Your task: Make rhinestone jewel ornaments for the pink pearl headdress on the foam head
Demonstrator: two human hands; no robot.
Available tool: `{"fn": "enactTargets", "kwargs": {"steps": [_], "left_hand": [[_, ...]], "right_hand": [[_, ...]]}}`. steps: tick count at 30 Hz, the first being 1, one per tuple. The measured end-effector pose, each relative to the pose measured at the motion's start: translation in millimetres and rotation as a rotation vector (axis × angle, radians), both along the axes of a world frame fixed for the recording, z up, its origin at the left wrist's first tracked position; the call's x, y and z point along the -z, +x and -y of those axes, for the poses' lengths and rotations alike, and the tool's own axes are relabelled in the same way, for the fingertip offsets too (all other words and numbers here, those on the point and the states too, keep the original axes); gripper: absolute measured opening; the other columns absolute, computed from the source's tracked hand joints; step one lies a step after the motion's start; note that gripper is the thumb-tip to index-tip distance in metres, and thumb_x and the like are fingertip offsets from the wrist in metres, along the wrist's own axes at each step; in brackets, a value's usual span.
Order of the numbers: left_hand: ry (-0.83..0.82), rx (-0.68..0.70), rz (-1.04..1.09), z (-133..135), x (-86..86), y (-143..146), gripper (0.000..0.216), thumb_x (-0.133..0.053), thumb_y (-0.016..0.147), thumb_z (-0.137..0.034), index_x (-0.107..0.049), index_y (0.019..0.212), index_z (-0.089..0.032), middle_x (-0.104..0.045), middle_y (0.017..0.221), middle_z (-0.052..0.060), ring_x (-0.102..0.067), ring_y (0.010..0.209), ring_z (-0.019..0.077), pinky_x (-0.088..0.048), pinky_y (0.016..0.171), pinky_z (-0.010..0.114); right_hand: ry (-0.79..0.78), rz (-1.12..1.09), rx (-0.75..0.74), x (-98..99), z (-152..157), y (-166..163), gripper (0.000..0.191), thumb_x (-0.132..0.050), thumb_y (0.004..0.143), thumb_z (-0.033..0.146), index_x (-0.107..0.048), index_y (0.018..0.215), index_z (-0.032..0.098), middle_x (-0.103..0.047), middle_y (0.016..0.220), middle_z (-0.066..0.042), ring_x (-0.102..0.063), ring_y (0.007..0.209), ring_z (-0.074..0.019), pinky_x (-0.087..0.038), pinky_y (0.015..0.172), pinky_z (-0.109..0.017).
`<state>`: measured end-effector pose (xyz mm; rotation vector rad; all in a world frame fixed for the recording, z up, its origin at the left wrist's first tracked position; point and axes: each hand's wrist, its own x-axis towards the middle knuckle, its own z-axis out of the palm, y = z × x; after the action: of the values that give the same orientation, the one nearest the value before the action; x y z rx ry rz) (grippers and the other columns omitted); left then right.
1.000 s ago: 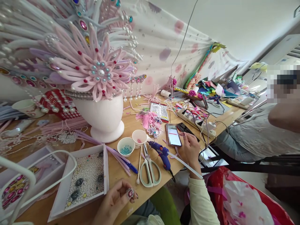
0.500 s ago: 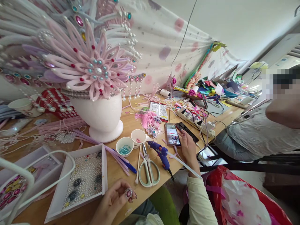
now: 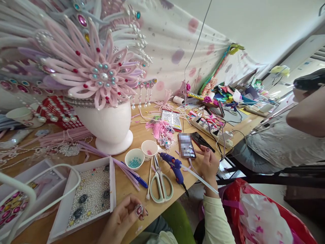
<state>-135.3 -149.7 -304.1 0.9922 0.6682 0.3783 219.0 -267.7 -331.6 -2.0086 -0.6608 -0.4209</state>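
Observation:
My right hand point(image 3: 209, 164) hovers by the right edge of a lit phone point(image 3: 187, 145) lying on the table, its fingers loosely stretched toward the screen, holding nothing. A second dark phone point(image 3: 203, 141) lies just behind it. At the front edge of the table rests my left hand point(image 3: 128, 213), its fingers curled together and thumb pressed in; whatever they may hold is hidden. Scissors with pale green handles point(image 3: 160, 188) and a blue glue gun point(image 3: 175, 166) with a clear glue stick lie between my hands. A blue pen point(image 3: 141, 181) is left of the scissors.
A pink flower headdress point(image 3: 104, 76) sits on a white head stand point(image 3: 106, 125). Paper cups of turquoise beads point(image 3: 134, 159) and pink beads point(image 3: 149, 149) stand before it. A pearl tray point(image 3: 113, 183) is at left, a power strip point(image 3: 225, 140) right. Another person point(image 3: 281, 142) sits farther right.
My right hand has drawn back from the phone, to the right and slightly down, with its fingers off the phone. My left hand stays where it was.

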Motion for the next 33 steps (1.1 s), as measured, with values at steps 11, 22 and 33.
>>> {"fn": "enactTargets", "kwargs": {"steps": [11, 22, 33], "left_hand": [[0.02, 0.01, -0.006, 0, 1.0, -1, 0.045, -0.079, 0.072, -0.065, -0.068, 0.075, -0.021, -0.071, 0.072, 0.001, -0.061, 0.072, 0.0177, -0.047, 0.074, 0.029], [0.024, 0.013, 0.006, 0, 2.3, -1, 0.045, -0.078, 0.074, -0.064, -0.067, 0.077, -0.02, -0.07, 0.072, 0.002, -0.061, 0.073, 0.0182, -0.048, 0.075, 0.029], [0.033, 0.003, -0.012, 0, -0.3, -1, 0.045, -0.079, 0.073, -0.064, -0.067, 0.076, -0.021, -0.07, 0.071, 0.002, -0.061, 0.072, 0.0191, -0.049, 0.075, 0.031]], "right_hand": [[0.049, 0.061, -0.044, 6.6, 9, -5, 0.056, -0.032, 0.105, 0.051, -0.073, 0.082, 0.019, -0.077, 0.087, -0.013, -0.071, 0.106, -0.0313, -0.05, 0.095, -0.049], [0.085, 0.178, -0.007, -9.5, 3, -10, 0.061, -0.029, 0.106, 0.052, -0.074, 0.081, 0.019, -0.077, 0.086, -0.012, -0.067, 0.108, -0.0304, -0.045, 0.101, -0.049], [-0.012, 0.174, -0.042, 0.0, 8, -8, 0.059, -0.031, 0.105, 0.051, -0.075, 0.078, 0.021, -0.077, 0.088, -0.012, -0.069, 0.105, -0.0304, -0.048, 0.096, -0.049]]}}
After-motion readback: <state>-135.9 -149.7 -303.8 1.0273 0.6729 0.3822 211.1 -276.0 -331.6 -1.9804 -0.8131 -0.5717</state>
